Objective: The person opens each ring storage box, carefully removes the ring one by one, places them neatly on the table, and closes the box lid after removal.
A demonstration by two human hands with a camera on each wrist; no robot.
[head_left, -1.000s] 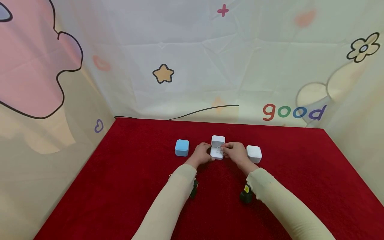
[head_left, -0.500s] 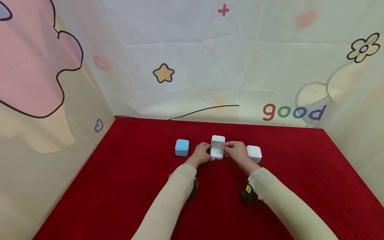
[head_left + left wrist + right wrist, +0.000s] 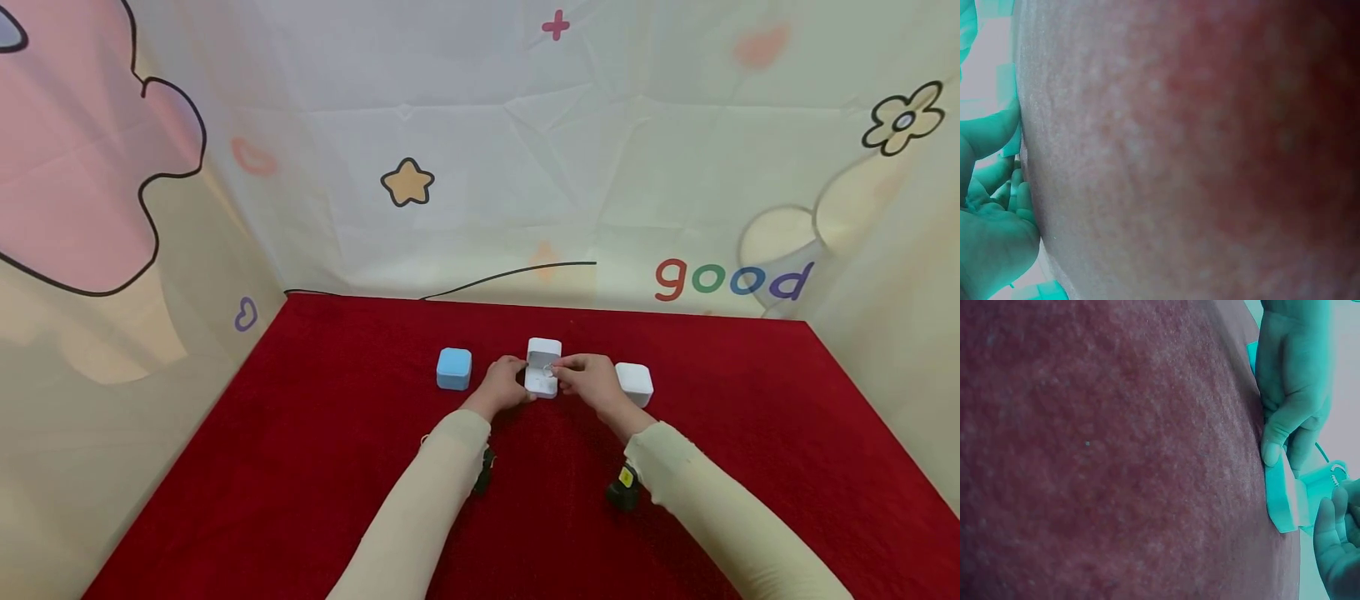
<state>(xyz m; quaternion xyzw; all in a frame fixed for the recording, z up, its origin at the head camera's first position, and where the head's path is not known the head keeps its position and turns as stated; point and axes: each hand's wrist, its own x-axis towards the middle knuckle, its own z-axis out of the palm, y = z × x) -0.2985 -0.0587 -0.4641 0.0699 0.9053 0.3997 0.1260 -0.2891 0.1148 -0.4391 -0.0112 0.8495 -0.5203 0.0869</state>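
Observation:
An open white ring box (image 3: pixel 542 385) stands on the red cloth, its lid raised at the back. Fingers and thumb of my left hand (image 3: pixel 498 386) grip its left side, the thumb low at the front in the right wrist view. My right hand (image 3: pixel 592 381) pinches a small silver ring (image 3: pixel 1338 472) between thumb and fingertips, just above the box's pale insert. Its other fingers are spread in the right wrist view. The left wrist view shows mostly red cloth, with part of my left hand (image 3: pixel 997 244) along its left edge.
A light blue box (image 3: pixel 453 369) sits closed to the left of my left hand. Another closed white box (image 3: pixel 636 383) stands right beside my right wrist. Behind the red cloth (image 3: pixel 337 417) hangs a printed curtain (image 3: pixel 480 167).
My right wrist and forearm have shifted slightly to the right, while the fingertips stay with the ring over the box. The left hand and the boxes keep their places.

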